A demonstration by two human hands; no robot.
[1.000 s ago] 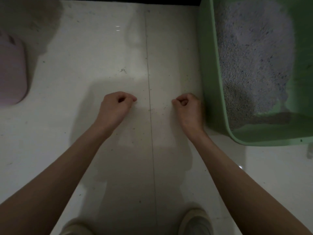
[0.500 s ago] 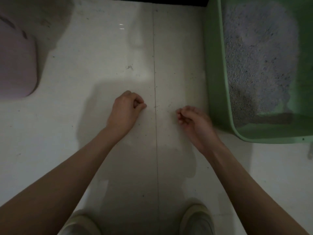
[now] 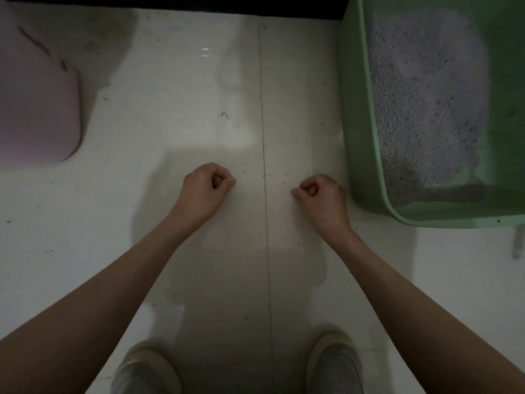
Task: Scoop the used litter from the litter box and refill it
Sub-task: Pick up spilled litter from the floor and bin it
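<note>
A green litter box [image 3: 358, 132] stands on the floor at the right, with grey-white litter [image 3: 426, 100] inside and a darker patch near its front wall. My left hand [image 3: 205, 191] hangs over the white tile floor left of centre, fingers curled into a fist with nothing in it. My right hand [image 3: 322, 199] is also curled and holds nothing, just left of the box's near corner and apart from it. No scoop shows.
A pink container [image 3: 37, 109] sits at the left edge. Small litter grains [image 3: 272, 175] lie scattered on the tile between my hands. My two shoes [image 3: 335, 365] are at the bottom. A grey object [image 3: 518, 243] pokes in at the right edge.
The view shifted so the box and pink container sit further right. My right hand curled tighter into a fist and rose a little; my left hand stayed curled.
</note>
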